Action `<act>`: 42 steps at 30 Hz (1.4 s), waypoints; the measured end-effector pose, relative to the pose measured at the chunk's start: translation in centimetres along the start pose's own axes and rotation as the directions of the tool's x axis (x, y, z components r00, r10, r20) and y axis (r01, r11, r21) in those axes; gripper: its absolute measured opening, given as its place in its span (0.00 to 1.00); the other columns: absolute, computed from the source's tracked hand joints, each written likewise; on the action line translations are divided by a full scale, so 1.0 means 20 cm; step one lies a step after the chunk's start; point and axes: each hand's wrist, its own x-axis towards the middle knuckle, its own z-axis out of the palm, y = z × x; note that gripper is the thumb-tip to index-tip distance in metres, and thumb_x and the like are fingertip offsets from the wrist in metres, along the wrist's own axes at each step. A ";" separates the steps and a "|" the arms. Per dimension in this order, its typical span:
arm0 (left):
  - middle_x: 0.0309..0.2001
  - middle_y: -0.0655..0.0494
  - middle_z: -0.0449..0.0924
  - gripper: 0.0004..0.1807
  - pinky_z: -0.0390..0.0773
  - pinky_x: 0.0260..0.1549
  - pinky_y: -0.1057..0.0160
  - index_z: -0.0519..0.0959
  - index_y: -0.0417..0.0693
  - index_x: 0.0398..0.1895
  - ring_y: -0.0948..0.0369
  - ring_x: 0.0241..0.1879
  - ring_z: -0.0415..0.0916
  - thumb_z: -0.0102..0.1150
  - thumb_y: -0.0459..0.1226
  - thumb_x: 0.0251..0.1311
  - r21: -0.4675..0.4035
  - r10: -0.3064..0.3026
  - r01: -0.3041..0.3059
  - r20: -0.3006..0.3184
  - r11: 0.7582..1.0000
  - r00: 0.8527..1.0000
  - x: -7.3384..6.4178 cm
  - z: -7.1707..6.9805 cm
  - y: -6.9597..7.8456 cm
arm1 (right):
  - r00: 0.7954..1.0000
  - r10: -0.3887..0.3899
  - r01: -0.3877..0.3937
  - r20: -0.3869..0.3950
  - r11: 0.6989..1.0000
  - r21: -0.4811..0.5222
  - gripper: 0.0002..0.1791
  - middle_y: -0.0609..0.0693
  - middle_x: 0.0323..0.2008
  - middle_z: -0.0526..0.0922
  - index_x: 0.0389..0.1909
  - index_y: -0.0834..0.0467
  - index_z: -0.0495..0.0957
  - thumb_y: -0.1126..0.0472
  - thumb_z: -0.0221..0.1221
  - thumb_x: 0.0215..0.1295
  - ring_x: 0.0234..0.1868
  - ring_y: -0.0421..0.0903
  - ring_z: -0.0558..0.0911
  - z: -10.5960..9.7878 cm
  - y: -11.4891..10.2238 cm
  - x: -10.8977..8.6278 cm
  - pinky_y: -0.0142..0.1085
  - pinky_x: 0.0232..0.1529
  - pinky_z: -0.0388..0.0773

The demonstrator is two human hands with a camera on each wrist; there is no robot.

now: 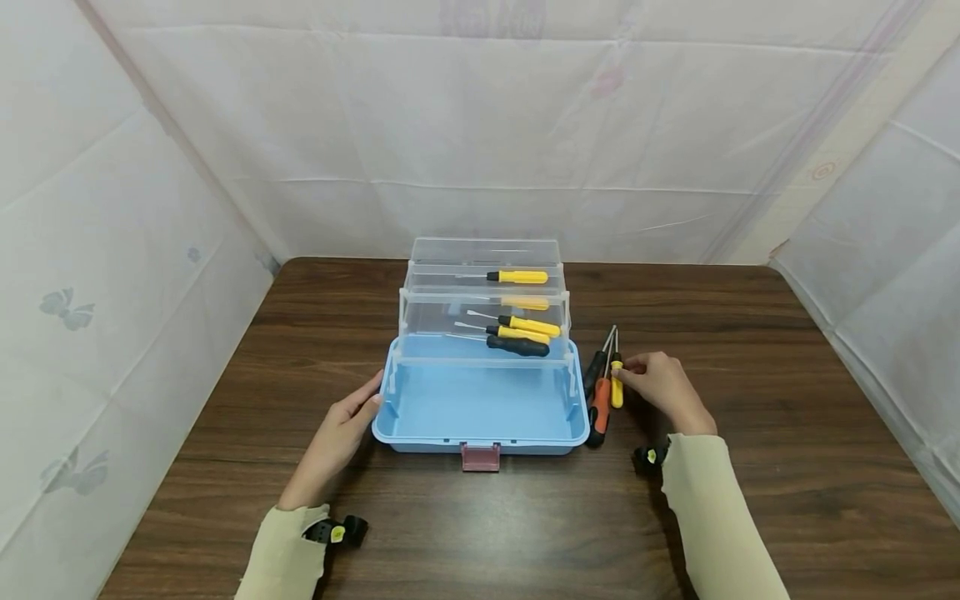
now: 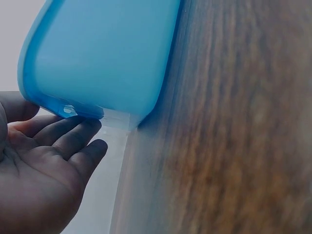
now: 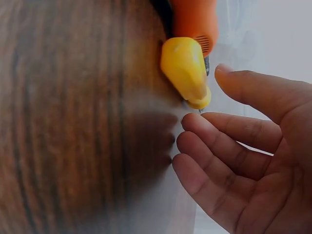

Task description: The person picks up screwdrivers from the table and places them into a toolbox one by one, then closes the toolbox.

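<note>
A light blue toolbox (image 1: 480, 444) stands with its clear tiers raised behind it. My left hand (image 1: 347, 429) touches its left side, the thumb at the rim and the other fingers loosely extended along the outer wall (image 2: 102, 63). Right of the box lie three screwdrivers, one with a yellow handle (image 1: 617, 395), one orange and black (image 1: 601, 408), one black (image 1: 594, 373). At the yellow one is my right hand (image 1: 663, 385), its thumb and forefinger close to the handle. A gap shows between that thumb and the fingers in the right wrist view.
Several yellow-handled screwdrivers (image 1: 525, 277) and a black-handled screwdriver (image 1: 519, 345) lie in the clear trays (image 1: 442, 312). A pinkish latch (image 1: 480, 457) hangs at the box's front. The brown wooden table (image 1: 480, 533) is bordered by white sheeting (image 1: 480, 142) at the back and sides.
</note>
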 end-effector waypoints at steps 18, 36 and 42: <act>0.75 0.44 0.52 0.30 0.55 0.69 0.44 0.54 0.41 0.74 0.46 0.74 0.49 0.38 0.46 0.76 -0.006 -0.029 0.029 -0.004 1.000 1.000 0.00 0.01 -0.01 | 0.999 0.045 -0.045 0.020 0.999 0.015 0.28 0.66 0.52 0.79 0.57 0.70 0.74 0.50 0.57 0.68 0.42 0.53 0.76 0.02 0.01 0.01 0.50 0.50 0.78; 0.75 0.44 0.52 0.30 0.56 0.69 0.43 0.54 0.43 0.74 0.46 0.74 0.49 0.38 0.47 0.75 0.004 -0.029 0.029 -0.002 1.000 1.000 0.00 0.01 -0.01 | 0.994 0.112 -0.111 -0.010 0.993 0.047 0.24 0.63 0.43 0.81 0.53 0.70 0.77 0.53 0.59 0.66 0.34 0.47 0.77 0.04 0.01 0.01 0.34 0.33 0.77; 0.74 0.44 0.52 0.30 0.55 0.69 0.43 0.54 0.43 0.74 0.46 0.74 0.49 0.38 0.47 0.75 0.006 -0.026 0.026 0.000 1.000 1.000 0.00 0.01 -0.01 | 0.991 0.132 -0.132 0.004 0.986 0.097 0.24 0.63 0.41 0.80 0.53 0.71 0.76 0.55 0.59 0.67 0.28 0.43 0.80 0.04 0.01 0.00 0.35 0.31 0.82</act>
